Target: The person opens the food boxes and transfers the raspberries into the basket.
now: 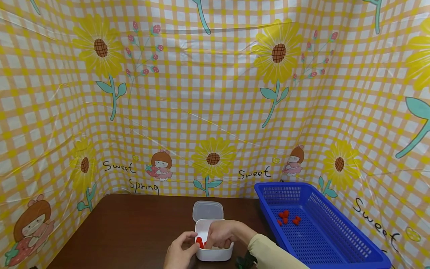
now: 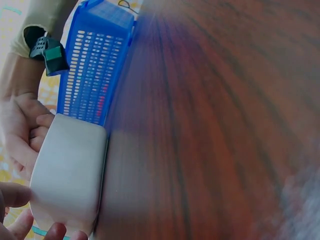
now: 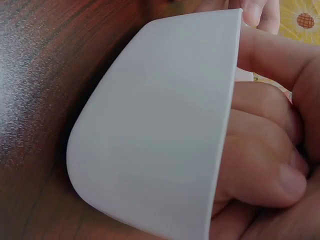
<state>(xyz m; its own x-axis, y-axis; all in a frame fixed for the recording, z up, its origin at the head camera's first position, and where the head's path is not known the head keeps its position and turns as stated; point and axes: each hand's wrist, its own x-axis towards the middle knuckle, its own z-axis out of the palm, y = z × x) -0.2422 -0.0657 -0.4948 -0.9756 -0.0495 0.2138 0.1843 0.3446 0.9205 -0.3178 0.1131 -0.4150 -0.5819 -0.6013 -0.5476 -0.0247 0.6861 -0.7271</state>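
A white plastic box [image 1: 214,255] sits uncovered on the table, with small red pieces [image 1: 199,242] at its left inner side. My left hand [image 1: 181,249] grips the box's left side, thumb by the near corner and fingers round the wall. Over the box, my right hand [image 1: 220,234] reaches in from the right, its index finger pointing down beside the red pieces. The right wrist view shows its other fingers [image 3: 260,160] curled at the rim. The box wall hides the right index fingertip, and I cannot tell whether it pinches a piece.
A translucent lid [image 1: 208,211] lies just behind the box on the dark wooden table [image 1: 141,228]. To the right stands a blue perforated basket [image 1: 329,239] with several red pieces [image 1: 285,215] toward its far left. Checked cloth [image 1: 215,108] surrounds the table at the back and sides.
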